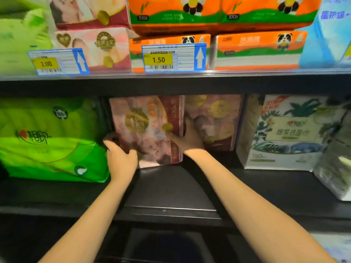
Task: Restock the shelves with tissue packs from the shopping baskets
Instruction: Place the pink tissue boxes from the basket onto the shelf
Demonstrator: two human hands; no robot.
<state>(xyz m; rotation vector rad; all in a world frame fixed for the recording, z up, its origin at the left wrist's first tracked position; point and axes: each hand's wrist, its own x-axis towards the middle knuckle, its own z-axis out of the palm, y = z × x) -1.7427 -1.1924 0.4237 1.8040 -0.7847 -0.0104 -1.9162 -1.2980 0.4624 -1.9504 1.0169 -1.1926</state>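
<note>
Head view: both hands are on one pink tissue pack [146,130], standing upright on the lower shelf [171,188], between the green tissue pack [49,139] on the left and a second pink tissue pack [214,120] just beside it on the right. The left hand [121,158] wraps the pack's lower left corner, fingers curled round the edge, thumb on the front face. The right hand [188,137] is at the pack's right edge, fingers reaching into the seam between the two pink packs; it seems to grip that edge, though the fingertips are hidden. The pack sits far back on the shelf, its base touching the board, tilted slightly.

Far right on the same shelf: a white leaf-print tissue pack [284,130], then a silvery pack [334,168] nearer the front. The upper shelf [171,75] carries pink packs [91,48] on the left and orange panda tissue packs [258,50] in the middle, with a price tag [171,57] reading 1.50.

Progress, as a judgement: this pack is nearly placed, just being squared up. Both shelves look mostly filled; there is bare board in front of the pink packs, so more could fit. A dark shape [165,245] near the bottom may be the basket; its contents can't be made out, so how many packs are left is unknown.
</note>
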